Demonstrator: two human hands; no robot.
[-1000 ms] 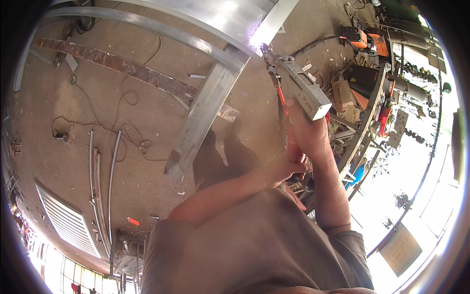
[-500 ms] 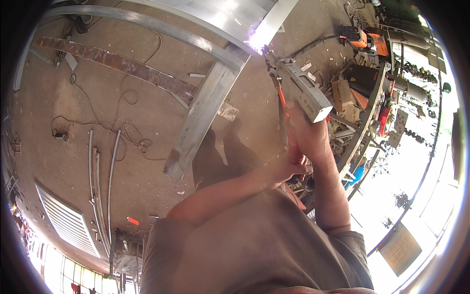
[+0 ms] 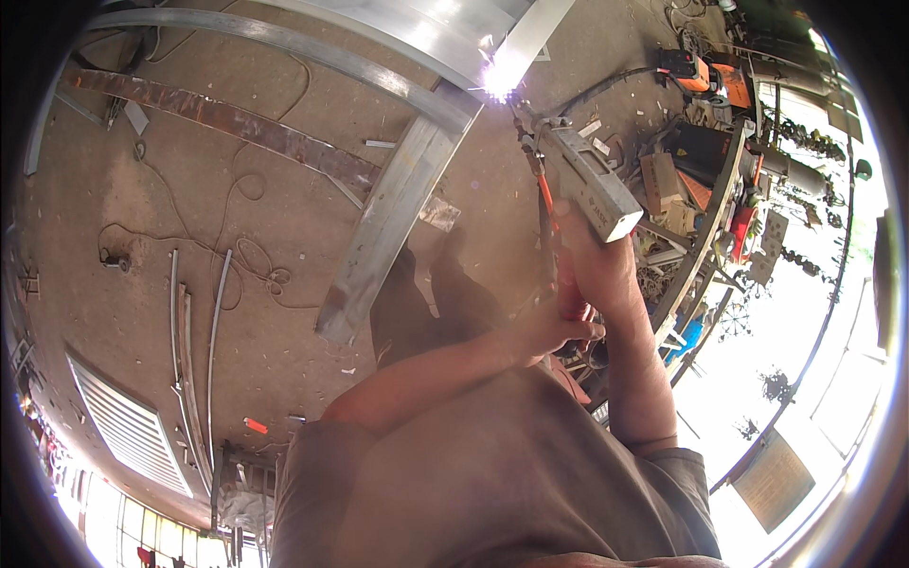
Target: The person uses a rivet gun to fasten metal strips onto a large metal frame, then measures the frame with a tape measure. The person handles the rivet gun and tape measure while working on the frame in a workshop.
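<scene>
A welding torch [image 3: 547, 189] with an orange stem reaches up from my hands to a bright white-violet arc [image 3: 499, 83]. The arc burns where a metal bar [image 3: 532, 47] meets a shiny sheet-metal panel [image 3: 417, 28] and the frame. My right hand [image 3: 598, 270] is closed around the torch's handle, below a pale, long box-shaped housing [image 3: 589, 185] beside the stem. Lower down, my left hand [image 3: 561, 331] is closed against the handle's red lower part, its fingers curled. The glare hides the torch tip and the joint.
A broad steel beam [image 3: 393, 227] slants down left of the torch. A rusty bar [image 3: 227, 123] crosses behind it. Thin cables, metal strips [image 3: 185, 369] and a louvred panel [image 3: 128, 421] lie on the floor. A cluttered rack [image 3: 705, 232] and an orange machine [image 3: 686, 71] stand right.
The arc's glow has changed shape, with bright sparks now above it. The torch and both hands have barely moved.
</scene>
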